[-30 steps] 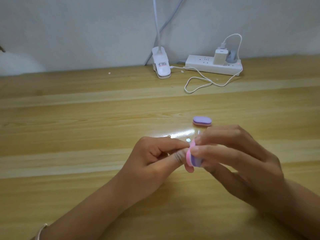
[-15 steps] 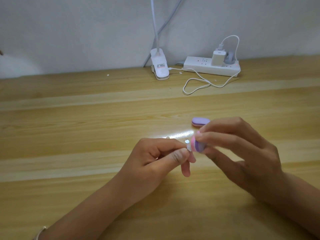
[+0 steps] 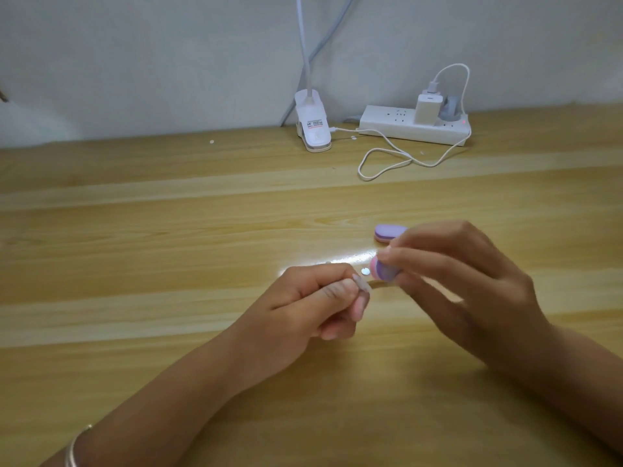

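Over the worktop (image 3: 168, 230), the right hand (image 3: 472, 284) grips the pink-purple block (image 3: 383, 270), now drawn clear of the left hand (image 3: 303, 308). Left fingers (image 3: 333, 291) still pinch a pale sliver (image 3: 363, 285).

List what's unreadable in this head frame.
- Head view: right hand motion-blurred; its fingers cover most of the pink-purple block.
- Pale sliver pinched by left hand: too small to identify.
- Second purple block: right end hidden behind the right hand.
- Clip lamp: head cut off by top edge; label too small.
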`<state>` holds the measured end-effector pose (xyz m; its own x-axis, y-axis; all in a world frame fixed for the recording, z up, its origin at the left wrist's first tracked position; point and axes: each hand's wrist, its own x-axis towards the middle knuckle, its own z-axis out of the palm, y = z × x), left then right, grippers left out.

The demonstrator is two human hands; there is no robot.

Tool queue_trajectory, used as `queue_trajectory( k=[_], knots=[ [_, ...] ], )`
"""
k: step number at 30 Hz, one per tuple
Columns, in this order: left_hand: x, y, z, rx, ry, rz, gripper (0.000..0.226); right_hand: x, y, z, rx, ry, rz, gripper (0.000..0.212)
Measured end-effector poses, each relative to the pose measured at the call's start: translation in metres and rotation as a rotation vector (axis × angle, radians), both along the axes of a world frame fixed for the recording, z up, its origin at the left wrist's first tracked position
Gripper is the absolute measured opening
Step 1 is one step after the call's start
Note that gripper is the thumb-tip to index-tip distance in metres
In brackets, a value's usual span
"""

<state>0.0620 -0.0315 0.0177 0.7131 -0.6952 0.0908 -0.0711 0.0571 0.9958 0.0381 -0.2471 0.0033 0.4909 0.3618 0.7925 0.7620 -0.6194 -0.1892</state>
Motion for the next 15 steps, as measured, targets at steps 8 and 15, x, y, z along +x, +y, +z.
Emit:
queue_trajectory(
  k=[8, 15],
  knots=[
    [0.004, 0.004, 0.000, 0.003, 0.189, -0.093, 0.028, -0.005, 0.006, -0.003, -0.060, -0.023, 0.061, 0.028],
    [0.004, 0.006, 0.004, -0.028, 0.268, -0.169, 0.022, -0.008, 0.011, -0.006, -0.088, -0.056, 0.108, 0.030]
  ],
)
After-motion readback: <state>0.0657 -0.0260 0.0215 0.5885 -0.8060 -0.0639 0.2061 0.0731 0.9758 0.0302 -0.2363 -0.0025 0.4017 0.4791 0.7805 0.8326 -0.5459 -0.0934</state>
